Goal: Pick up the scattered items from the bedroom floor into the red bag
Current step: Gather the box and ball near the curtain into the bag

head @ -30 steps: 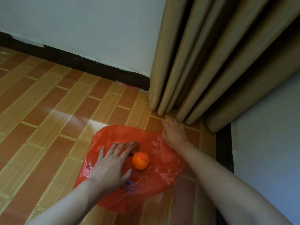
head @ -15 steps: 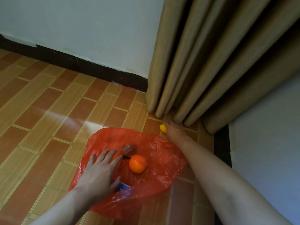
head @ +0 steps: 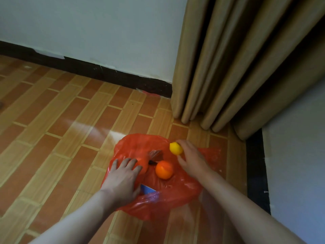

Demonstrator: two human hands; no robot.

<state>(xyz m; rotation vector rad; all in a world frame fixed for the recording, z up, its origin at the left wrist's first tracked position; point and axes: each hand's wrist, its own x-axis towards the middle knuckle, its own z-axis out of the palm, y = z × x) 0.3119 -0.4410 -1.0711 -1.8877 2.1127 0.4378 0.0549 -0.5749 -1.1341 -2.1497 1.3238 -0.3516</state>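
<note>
**Lemon held over the red bag**

Brick-patterned floor tiles point(head: 52, 131) in orange and tan run up to a dark skirting board point(head: 105, 74) under a pale wall point(head: 88, 29); tan curtains point(head: 237, 67) hang in folds at the right, their hems reaching the floor.

On the tiles lies the red bag point(head: 175, 199), a thin plastic one, spread open and crumpled. An orange point(head: 164, 169) sits in it near the middle. Just beyond the orange are a brownish wrapper-like piece point(head: 155, 154) and a small dark object point(head: 152, 162), too unclear to name. A blue item point(head: 146, 189) shows at the bag's near side.

The left hand point(head: 123, 180) lies flat on the bag's left edge, fingers straight and slightly spread, its thumb next to the blue item. The right hand point(head: 190, 158) is above the far right part of the bag, pinching a small yellow lemon point(head: 175, 148) at its fingertips; the lemon hangs over the bag's opening, beyond the orange and apart from it.
</note>
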